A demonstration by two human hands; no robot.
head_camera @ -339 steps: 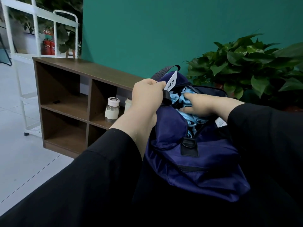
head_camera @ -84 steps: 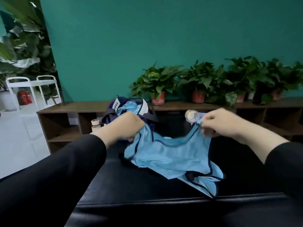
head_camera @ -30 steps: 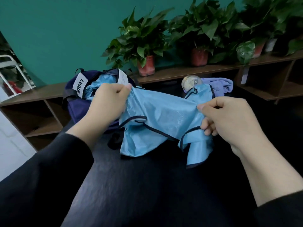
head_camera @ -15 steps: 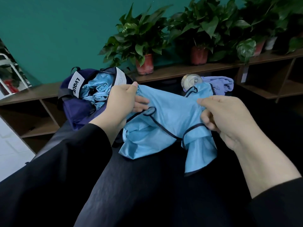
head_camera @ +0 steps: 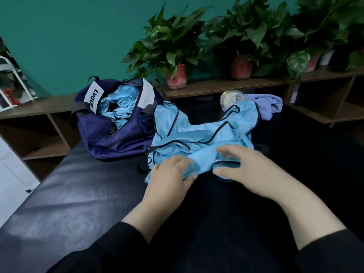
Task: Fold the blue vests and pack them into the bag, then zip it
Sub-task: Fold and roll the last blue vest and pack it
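Note:
A light blue vest (head_camera: pixel 201 134) with dark trim lies crumpled on the black padded bench (head_camera: pixel 78 194). My left hand (head_camera: pixel 169 176) rests on the vest's near left edge, fingers fairly straight. My right hand (head_camera: pixel 244 166) lies on its near right part, fingers spread over the cloth and thumb at the trimmed hem. To the left stands the navy bag (head_camera: pixel 118 131), unzipped, with rolled blue vests (head_camera: pixel 120 105) showing inside and a white label on its strap.
A clear glass (head_camera: pixel 231 97) and a lilac cloth (head_camera: pixel 267 104) lie at the bench's far end behind the vest. A low wooden shelf (head_camera: pixel 226 85) with several potted plants (head_camera: pixel 175 50) runs along the teal wall. White floor lies to the left.
Both hands have lowered the vest from the air onto the bench and now lie on its near edge. The vest is spread out flatter.

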